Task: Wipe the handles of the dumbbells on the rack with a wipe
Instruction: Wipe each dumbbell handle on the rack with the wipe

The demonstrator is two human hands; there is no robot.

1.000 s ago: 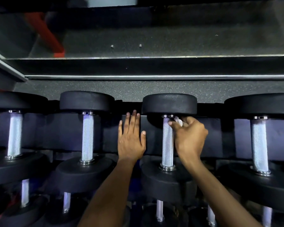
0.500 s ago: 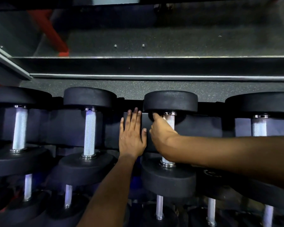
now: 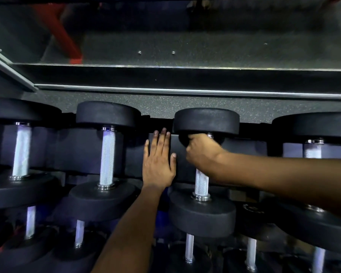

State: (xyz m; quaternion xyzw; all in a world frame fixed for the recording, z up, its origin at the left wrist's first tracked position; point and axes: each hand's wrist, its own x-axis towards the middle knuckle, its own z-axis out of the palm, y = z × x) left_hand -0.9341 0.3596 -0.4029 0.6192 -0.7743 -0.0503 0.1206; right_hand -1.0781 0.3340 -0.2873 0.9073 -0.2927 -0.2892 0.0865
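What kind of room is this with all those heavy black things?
Most likely a gym: rows of black dumbbells sit on a rack, above speckled rubber flooring.

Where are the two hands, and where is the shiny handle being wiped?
left hand (image 3: 158,164), head view, on the back of the flat hand.
right hand (image 3: 202,149), head view, on the knuckles of the closed hand.
dumbbell handle (image 3: 201,183), head view, on the bare knurled part below the fist.

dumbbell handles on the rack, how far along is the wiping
Done: cannot tell. In hand: the right hand is wrapped around the top of one knurled silver handle; the left hand lies flat on the black rack panel. Left: that handle's lower part; no wipe is visible.
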